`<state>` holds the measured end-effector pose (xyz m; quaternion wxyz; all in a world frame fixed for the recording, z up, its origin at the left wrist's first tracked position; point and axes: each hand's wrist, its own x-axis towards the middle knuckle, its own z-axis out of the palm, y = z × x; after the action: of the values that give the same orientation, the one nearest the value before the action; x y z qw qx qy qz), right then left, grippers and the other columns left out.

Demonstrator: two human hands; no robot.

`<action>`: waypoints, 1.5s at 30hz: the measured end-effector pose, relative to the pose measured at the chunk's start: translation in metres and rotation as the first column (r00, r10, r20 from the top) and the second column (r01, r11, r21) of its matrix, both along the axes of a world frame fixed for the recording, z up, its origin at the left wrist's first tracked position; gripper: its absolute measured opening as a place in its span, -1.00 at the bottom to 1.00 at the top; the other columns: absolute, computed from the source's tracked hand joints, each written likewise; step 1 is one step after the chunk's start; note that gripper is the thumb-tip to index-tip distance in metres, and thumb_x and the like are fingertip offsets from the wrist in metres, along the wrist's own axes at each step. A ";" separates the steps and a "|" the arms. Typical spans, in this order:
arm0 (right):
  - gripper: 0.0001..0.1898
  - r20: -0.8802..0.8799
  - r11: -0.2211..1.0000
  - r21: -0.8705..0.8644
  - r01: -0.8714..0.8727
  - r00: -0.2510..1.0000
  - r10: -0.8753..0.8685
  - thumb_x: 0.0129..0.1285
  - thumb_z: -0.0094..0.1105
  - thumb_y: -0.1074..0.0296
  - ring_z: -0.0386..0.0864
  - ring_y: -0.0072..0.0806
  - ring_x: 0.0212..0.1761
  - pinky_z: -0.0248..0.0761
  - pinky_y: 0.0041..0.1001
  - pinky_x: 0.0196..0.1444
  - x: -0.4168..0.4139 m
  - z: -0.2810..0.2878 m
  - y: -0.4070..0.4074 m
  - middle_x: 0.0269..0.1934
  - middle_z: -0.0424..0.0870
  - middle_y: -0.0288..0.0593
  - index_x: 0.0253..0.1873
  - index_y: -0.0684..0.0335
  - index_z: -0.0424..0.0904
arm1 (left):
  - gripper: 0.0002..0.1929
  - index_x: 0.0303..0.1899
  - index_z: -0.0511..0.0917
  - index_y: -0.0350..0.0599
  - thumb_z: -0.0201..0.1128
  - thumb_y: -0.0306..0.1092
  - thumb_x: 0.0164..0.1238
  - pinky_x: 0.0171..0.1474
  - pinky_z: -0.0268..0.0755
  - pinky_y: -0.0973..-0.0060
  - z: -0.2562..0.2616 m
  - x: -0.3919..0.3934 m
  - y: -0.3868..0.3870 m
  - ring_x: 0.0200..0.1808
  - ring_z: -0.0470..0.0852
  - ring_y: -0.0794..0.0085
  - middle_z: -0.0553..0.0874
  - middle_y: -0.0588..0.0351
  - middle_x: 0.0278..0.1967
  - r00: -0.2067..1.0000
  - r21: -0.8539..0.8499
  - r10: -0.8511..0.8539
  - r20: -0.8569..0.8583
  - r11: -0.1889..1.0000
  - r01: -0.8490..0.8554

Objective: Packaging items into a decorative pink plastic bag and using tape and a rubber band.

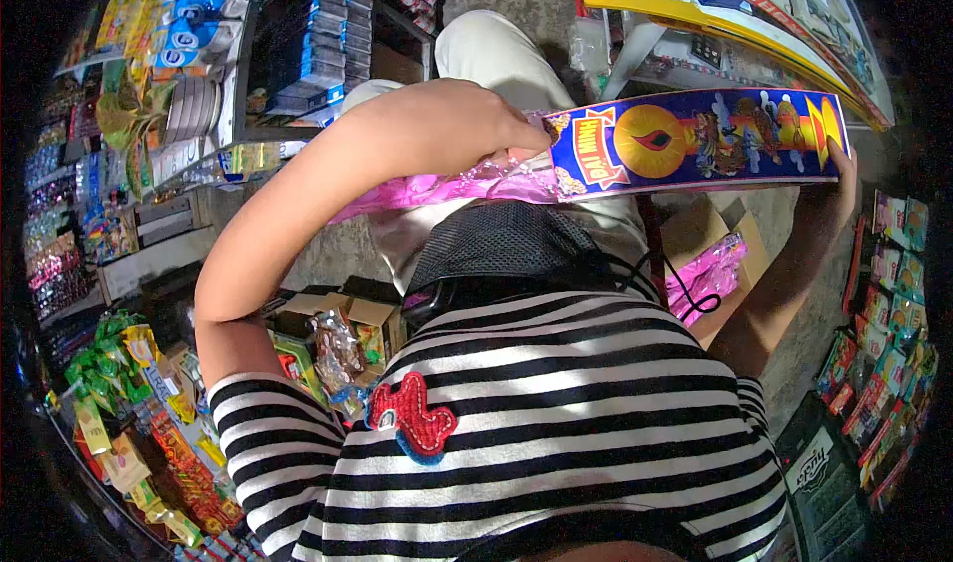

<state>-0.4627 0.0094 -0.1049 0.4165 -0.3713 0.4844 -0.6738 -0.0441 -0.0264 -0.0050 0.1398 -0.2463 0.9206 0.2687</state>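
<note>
A long flat package (692, 141) with a blue printed face, a yellow disc with a flame and coloured figures lies across in front of my lap. My left hand (484, 126) grips its left end, where crumpled pink and clear plastic wrapping (454, 186) hangs under my fingers. At the far right end my right hand (845, 171) holds the package, with a fingertip on the printed face and the rest mostly hidden behind it. A black mesh bag (506, 242) sits at my waist, below the wrapping.
Shelves with stacked blue cartons (320, 55) stand at upper left. A glass case with a yellow frame (692, 22) is at upper right. An open cardboard box (744, 249) with pink packs (707, 275) lies near my right forearm. Another box (380, 324) and snack packets (112, 368) are at lower left.
</note>
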 end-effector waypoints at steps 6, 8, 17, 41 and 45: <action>-0.64 0.109 0.970 0.242 -0.008 0.994 -0.019 0.22 0.13 0.26 0.58 -0.35 -0.04 0.41 -0.39 0.03 0.009 0.016 -0.020 -0.05 0.60 -0.06 0.04 0.35 0.46 | -0.83 -0.26 0.47 -0.10 0.11 -0.54 0.08 -0.33 0.36 0.19 0.002 -0.002 0.006 -0.34 0.63 0.07 0.64 0.03 -0.43 0.997 0.305 -0.016 0.079 0.952 -0.009; -0.61 0.108 0.960 0.279 -0.021 0.994 -0.009 0.24 0.12 0.26 0.60 -0.35 -0.05 0.43 -0.41 0.00 0.011 0.017 -0.024 -0.04 0.61 -0.03 0.08 0.40 0.43 | -0.87 -0.28 0.42 -0.10 0.12 -0.50 0.11 -0.32 0.35 0.17 0.000 -0.003 0.008 -0.31 0.62 0.08 0.62 0.03 -0.39 0.996 0.191 -0.036 0.084 0.981 0.020; -0.55 0.110 0.954 0.266 -0.140 0.987 0.115 0.26 0.09 0.20 0.63 -0.37 -0.07 0.49 -0.40 -0.07 0.010 0.004 -0.027 -0.02 0.61 -0.04 0.14 0.39 0.41 | -0.86 -0.25 0.42 -0.07 0.05 -0.54 0.18 -0.27 0.36 0.21 -0.009 0.004 0.016 -0.25 0.60 0.12 0.61 0.05 -0.24 0.982 -0.024 -0.035 -0.186 0.999 0.031; -0.62 0.478 0.886 0.345 -0.309 0.871 0.117 0.26 0.07 0.14 0.67 -0.29 -0.17 0.61 -0.25 -0.24 0.091 -0.022 0.013 -0.09 0.64 0.01 0.02 0.32 0.51 | -0.59 0.13 0.47 -0.26 0.08 -0.19 0.39 -0.12 0.43 0.32 -0.006 -0.012 0.010 -0.22 0.61 0.01 0.66 -0.18 -0.17 0.951 0.140 0.064 -0.303 0.990 -0.022; -0.60 0.408 0.888 0.348 -0.301 0.901 0.146 0.25 0.11 0.14 0.65 -0.31 -0.16 0.61 -0.32 -0.22 0.093 -0.019 0.017 -0.13 0.62 -0.07 0.07 0.29 0.48 | -0.57 0.15 0.47 -0.24 0.09 -0.17 0.38 -0.11 0.44 0.32 0.004 -0.020 0.009 -0.18 0.63 0.02 0.67 -0.16 -0.13 0.980 0.203 0.085 -0.181 0.978 -0.048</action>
<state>-0.3700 0.0267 -0.1240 0.6438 -0.1977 0.4779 -0.5640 -0.0644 -0.0176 -0.0012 0.0665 -0.2354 0.8898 0.3853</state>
